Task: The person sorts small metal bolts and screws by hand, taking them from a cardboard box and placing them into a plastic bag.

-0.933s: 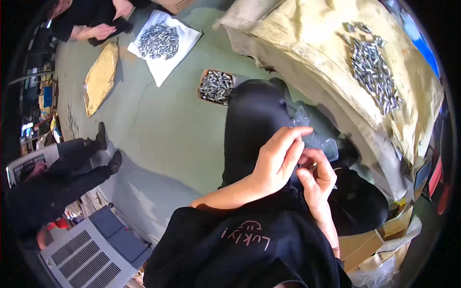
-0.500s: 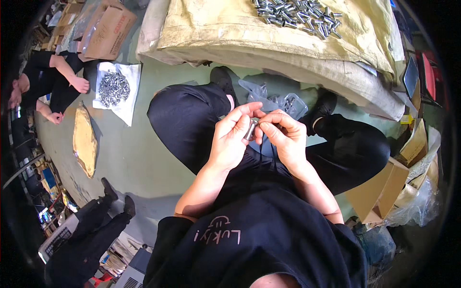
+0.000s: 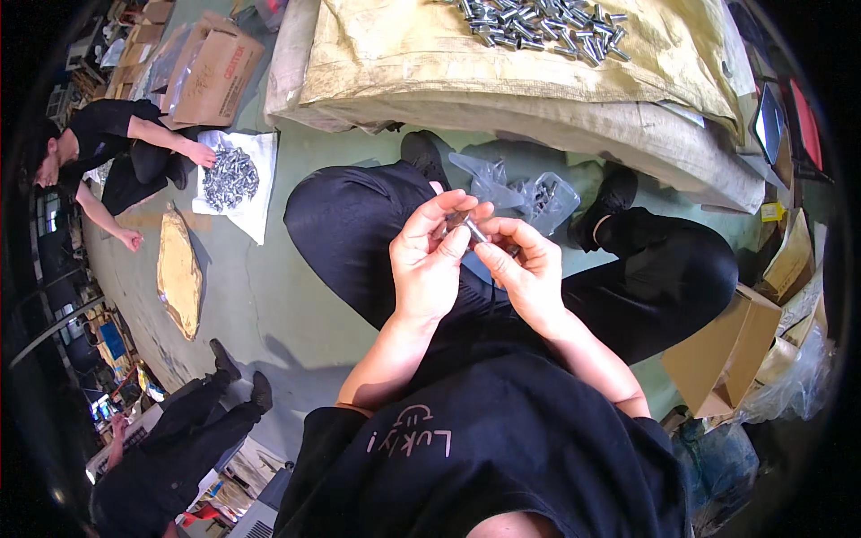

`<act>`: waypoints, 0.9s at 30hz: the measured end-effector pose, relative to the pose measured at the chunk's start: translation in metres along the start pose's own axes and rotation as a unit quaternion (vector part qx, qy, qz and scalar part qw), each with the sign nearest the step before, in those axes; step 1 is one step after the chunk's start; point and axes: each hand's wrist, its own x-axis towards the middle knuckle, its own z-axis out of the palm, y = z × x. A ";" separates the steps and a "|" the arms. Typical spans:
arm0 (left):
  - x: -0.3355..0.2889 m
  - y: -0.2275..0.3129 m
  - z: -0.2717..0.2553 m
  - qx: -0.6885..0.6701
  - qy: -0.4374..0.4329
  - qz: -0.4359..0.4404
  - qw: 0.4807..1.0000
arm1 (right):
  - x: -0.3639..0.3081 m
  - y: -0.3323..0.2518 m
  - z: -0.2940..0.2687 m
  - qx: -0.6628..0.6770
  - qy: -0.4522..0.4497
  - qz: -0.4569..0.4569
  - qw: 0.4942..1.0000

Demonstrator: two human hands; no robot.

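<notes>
Since the last frame, the co-worker's hand [image 3: 203,155] has come onto the pile of metal fittings [image 3: 230,179] on the white sheet [image 3: 244,221], and the cylindrical metal fitting [image 3: 474,232] between the person's hands has swung to slant down toward the right. It sits above the lap: the left hand [image 3: 426,269] pinches it between thumb and fingers, and the right hand [image 3: 527,273] pinches its lower end. It looks rigid, smooth and small, probably light, hardly fragile, and might slip or roll; fingertips around the barrel should hold best. Pale hand-drawn-style lettering [image 3: 432,442] shows upside down on the black T-shirt [image 3: 511,403]; the cardboard carton [image 3: 215,76] bears red print. No writing shows on the fitting.
</notes>
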 end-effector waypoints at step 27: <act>-0.004 0.011 0.009 0.160 -0.020 0.031 0.986 | 0.002 0.009 -0.003 0.173 -0.062 0.118 0.976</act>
